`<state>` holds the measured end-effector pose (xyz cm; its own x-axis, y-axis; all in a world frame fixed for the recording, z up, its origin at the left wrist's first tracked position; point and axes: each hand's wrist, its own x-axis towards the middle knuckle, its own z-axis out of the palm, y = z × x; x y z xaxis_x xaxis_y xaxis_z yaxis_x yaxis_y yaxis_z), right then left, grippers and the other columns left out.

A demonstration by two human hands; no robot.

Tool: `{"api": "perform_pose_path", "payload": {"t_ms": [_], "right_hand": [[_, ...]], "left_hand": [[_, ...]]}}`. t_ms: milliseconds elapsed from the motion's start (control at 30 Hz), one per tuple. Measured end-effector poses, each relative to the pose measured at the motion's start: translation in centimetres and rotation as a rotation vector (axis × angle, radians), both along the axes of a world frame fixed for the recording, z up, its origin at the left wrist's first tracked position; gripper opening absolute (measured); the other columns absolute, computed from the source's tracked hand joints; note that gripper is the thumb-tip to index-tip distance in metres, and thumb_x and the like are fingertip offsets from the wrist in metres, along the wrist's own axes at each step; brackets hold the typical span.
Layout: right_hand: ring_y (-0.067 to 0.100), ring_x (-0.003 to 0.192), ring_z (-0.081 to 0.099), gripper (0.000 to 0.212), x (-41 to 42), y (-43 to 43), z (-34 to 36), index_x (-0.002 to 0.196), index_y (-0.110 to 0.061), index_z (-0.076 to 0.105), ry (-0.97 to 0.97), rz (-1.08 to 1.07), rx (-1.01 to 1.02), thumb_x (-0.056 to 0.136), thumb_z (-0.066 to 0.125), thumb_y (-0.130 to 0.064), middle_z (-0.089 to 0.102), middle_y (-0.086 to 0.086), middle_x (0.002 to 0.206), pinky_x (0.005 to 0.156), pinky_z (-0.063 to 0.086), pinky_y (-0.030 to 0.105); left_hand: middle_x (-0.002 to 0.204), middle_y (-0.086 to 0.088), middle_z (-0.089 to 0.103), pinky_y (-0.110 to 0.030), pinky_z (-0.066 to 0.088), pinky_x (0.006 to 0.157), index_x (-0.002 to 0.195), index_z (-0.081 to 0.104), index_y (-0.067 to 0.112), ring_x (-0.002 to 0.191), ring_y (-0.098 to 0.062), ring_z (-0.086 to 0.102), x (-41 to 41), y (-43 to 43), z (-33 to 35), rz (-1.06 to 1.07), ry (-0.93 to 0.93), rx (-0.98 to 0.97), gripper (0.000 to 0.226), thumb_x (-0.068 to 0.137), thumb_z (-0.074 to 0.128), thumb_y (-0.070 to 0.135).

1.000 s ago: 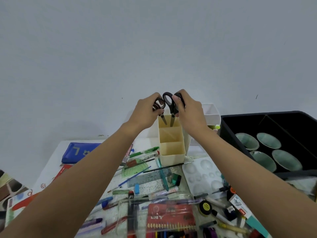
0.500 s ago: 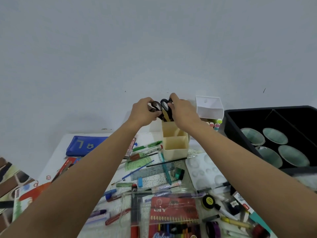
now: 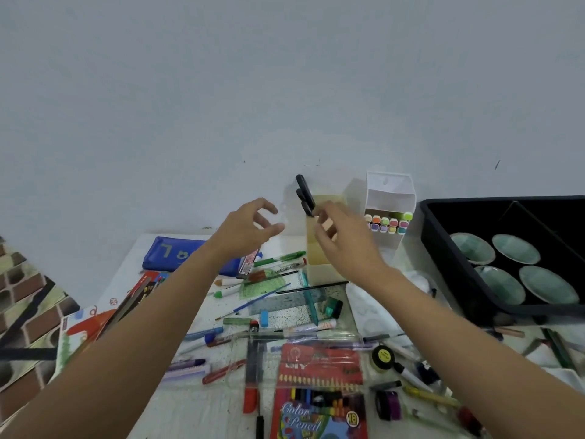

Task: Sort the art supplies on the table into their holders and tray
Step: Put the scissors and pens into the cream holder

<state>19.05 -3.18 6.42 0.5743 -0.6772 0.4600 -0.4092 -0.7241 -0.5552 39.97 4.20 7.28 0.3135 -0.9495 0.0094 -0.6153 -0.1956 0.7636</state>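
Note:
Black-handled scissors (image 3: 304,195) stand handles-up in the back compartment of a cream desk holder (image 3: 319,267) at the far side of the table. My left hand (image 3: 245,231) hovers just left of them, fingers loosely curled, holding nothing. My right hand (image 3: 345,239) hovers in front of the holder, fingers relaxed and empty, hiding much of it. Loose pens, markers, a paintbrush, a green protractor (image 3: 264,286) and a steel ruler (image 3: 286,304) are scattered below the holder.
A white box of pastel markers (image 3: 388,218) stands right of the holder. A black bin (image 3: 443,248) holding green dishes is at the far right. A blue pencil case (image 3: 172,253), books (image 3: 82,327), a white palette (image 3: 376,308) and coloured pencil packs (image 3: 319,407) lie nearby.
Both hands have let go of the scissors, which now stand in the holder. The hands have drawn back toward me and opened.

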Motion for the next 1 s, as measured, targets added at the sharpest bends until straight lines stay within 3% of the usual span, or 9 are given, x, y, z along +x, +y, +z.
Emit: {"api": "perform_pose_path", "payload": {"t_ms": [133,233,300,400,533,667,900,1000], "right_hand": [[0.002,0.068,0.056,0.008,-1.5,4.2,-2.3,0.101,-0.021,0.063,0.131,0.226,0.129,0.101,0.056,-0.025,0.061,-0.013,0.082,0.065,0.048,0.027],[0.004,0.078,0.055,0.006,-1.8,6.8,-4.7,0.102,-0.035,0.06,0.316,0.418,0.117,0.1,0.055,-0.038,0.062,-0.013,0.088,0.071,0.049,0.03],[0.008,0.096,0.053,0.022,-1.9,8.1,-6.6,0.114,-0.038,0.057,0.481,0.445,0.044,0.099,0.05,-0.051,0.062,-0.01,0.103,0.084,0.049,0.033],[0.016,0.107,0.047,0.044,-2.0,9.1,-8.4,0.122,-0.025,0.058,0.621,0.401,-0.084,0.097,0.044,-0.059,0.061,-0.004,0.11,0.093,0.046,0.043],[0.014,0.114,0.044,0.044,-2.1,9.2,-8.9,0.137,-0.021,0.052,0.55,0.416,0.014,0.095,0.063,-0.031,0.057,-0.006,0.119,0.099,0.04,0.036],[0.008,0.092,0.054,0.033,-2.4,8.4,-7.7,0.117,-0.022,0.068,0.384,0.351,0.188,0.091,0.062,-0.001,0.055,-0.011,0.099,0.083,0.049,0.034],[0.017,0.082,0.053,0.031,-0.8,4.9,-5.2,0.117,-0.012,0.07,0.172,0.08,0.043,0.096,0.053,0.002,0.051,-0.002,0.1,0.073,0.048,0.033],[0.024,0.081,0.056,0.035,0.3,3.9,-5.8,0.114,-0.008,0.071,0.185,0.034,-0.008,0.09,0.054,0.011,0.054,0.004,0.098,0.067,0.051,0.042]], "left_hand": [[0.083,0.01,0.071,-0.024,0.053,0.068,0.096,0.065,0.033,0.073,-0.006,0.067,0.0,5.9,-1.0,-0.096,-0.132,0.127,0.013,0.092,0.067,0.045],[0.083,0.012,0.068,-0.025,0.054,0.072,0.09,0.064,0.032,0.074,-0.003,0.064,0.3,10.2,-3.1,-0.169,-0.266,0.242,0.007,0.093,0.068,0.037],[0.084,0.013,0.067,-0.029,0.055,0.077,0.087,0.063,0.034,0.076,-0.002,0.063,0.9,12.4,-4.8,-0.232,-0.319,0.348,0.008,0.094,0.066,0.036],[0.098,0.016,0.065,-0.027,0.053,0.083,0.097,0.062,0.039,0.086,0.0,0.061,1.2,14.4,-6.9,-0.259,-0.368,0.332,0.007,0.099,0.059,0.033],[0.112,0.016,0.056,-0.016,0.046,0.085,0.124,0.057,0.04,0.096,0.005,0.053,0.6,15.1,-8.4,-0.299,-0.381,0.212,0.03,0.104,0.048,0.019],[0.11,0.013,0.062,-0.024,0.052,0.081,0.124,0.058,0.037,0.091,-0.002,0.059,0.8,13.6,-7.3,-0.279,-0.321,0.115,0.023,0.104,0.049,0.029],[0.088,0.014,0.062,-0.025,0.052,0.063,0.117,0.048,0.035,0.073,-0.008,0.061,1.1,11.9,-6.0,-0.121,-0.185,-0.078,0.017,0.102,0.054,0.03],[0.085,0.012,0.063,-0.023,0.051,0.062,0.104,0.052,0.035,0.075,-0.011,0.062,0.9,11.8,-6.9,-0.246,-0.188,-0.04,0.014,0.097,0.064,0.03]]}}
